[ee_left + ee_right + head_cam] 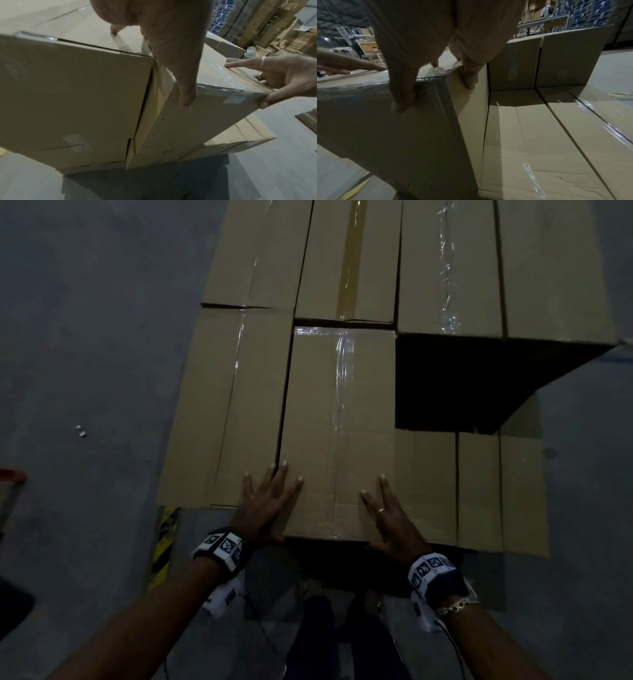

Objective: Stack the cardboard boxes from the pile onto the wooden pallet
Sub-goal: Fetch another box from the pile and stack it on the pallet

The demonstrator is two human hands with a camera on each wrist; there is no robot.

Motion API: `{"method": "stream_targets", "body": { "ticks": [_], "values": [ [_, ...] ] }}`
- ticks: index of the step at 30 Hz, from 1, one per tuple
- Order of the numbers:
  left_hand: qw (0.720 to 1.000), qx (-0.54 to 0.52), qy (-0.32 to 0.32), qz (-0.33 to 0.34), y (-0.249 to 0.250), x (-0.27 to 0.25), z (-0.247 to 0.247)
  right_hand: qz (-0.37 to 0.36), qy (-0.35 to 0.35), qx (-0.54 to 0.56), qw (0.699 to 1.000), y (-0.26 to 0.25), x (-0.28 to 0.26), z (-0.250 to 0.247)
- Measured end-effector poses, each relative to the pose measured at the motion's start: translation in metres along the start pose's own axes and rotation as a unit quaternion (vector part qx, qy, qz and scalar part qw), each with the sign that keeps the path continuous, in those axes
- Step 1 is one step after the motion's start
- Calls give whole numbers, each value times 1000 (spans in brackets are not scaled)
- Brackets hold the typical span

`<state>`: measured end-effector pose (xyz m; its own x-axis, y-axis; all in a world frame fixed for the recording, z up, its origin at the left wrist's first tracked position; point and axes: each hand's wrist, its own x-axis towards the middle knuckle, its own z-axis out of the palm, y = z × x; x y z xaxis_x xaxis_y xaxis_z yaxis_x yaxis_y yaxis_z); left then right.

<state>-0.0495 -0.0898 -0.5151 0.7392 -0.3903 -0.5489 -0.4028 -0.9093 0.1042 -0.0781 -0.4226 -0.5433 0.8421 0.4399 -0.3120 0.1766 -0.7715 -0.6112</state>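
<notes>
A taped cardboard box [339, 412] lies lengthwise on top of a lower layer of boxes, its near end jutting a little past its left neighbour [226, 412]. My left hand [270, 498] rests on the near left corner, fingers spread straight on top and thumb [185, 102] down the near face. My right hand [387, 515] lies on the near right corner the same way, with its thumb [402, 104] over the taped edge. The box [205, 121] stands tight against the left neighbour. No pallet shows under the boxes.
Right of the box is a lower step of flat boxes [479, 491], backed by a taller stack [496, 268]. More boxes [346, 258] fill the far side. Grey floor surrounds the pile, with a yellow-black strip [164, 542] at the near left. Shelving [573, 20] stands far behind.
</notes>
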Motion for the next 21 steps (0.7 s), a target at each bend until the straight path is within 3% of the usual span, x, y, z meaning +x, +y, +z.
{"method": "stream_targets", "body": {
  "ticks": [12,21],
  "values": [
    [999,48,4,-5,-8,4,-5,-9,19,14,1000,2,7,3],
    [1000,28,1,1,-9,5,-3,1,19,38,999,0,5,3]
  ]
}}
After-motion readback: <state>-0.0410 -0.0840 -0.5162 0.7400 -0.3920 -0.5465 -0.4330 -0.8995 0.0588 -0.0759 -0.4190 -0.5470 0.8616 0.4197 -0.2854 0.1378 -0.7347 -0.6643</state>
